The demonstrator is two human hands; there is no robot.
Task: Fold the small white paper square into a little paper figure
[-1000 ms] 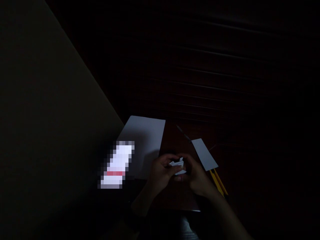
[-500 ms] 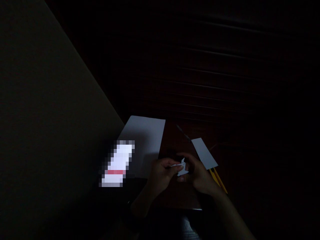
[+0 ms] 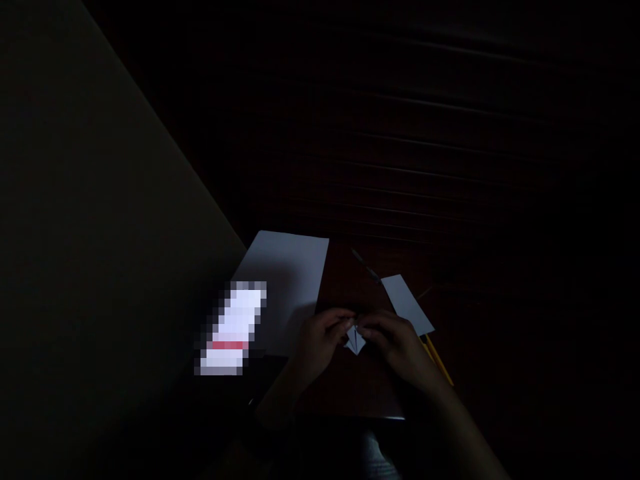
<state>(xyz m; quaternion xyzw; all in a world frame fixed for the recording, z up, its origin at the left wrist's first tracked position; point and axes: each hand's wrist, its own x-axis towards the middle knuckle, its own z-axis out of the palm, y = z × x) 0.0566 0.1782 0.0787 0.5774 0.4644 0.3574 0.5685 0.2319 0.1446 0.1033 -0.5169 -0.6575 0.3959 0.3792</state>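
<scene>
The scene is very dark. Between my two hands sits a small folded piece of white paper (image 3: 355,340), low over a dark reddish table (image 3: 350,390). My left hand (image 3: 323,343) pinches its left side with curled fingers. My right hand (image 3: 397,347) pinches its right side, fingers bent over the top. Only a small pointed part of the paper shows below the fingertips.
A white sheet (image 3: 287,283) lies to the left of the hands. A blurred bright rectangle (image 3: 234,328) overlaps its left part. A narrow white strip (image 3: 407,305) lies to the right, with yellow pencils (image 3: 439,361) beside it and a thin dark pen (image 3: 365,265) behind.
The folded paper has turned and dropped lower between my fingers, showing less of itself. Both hands have closed in over it and shifted slightly down.
</scene>
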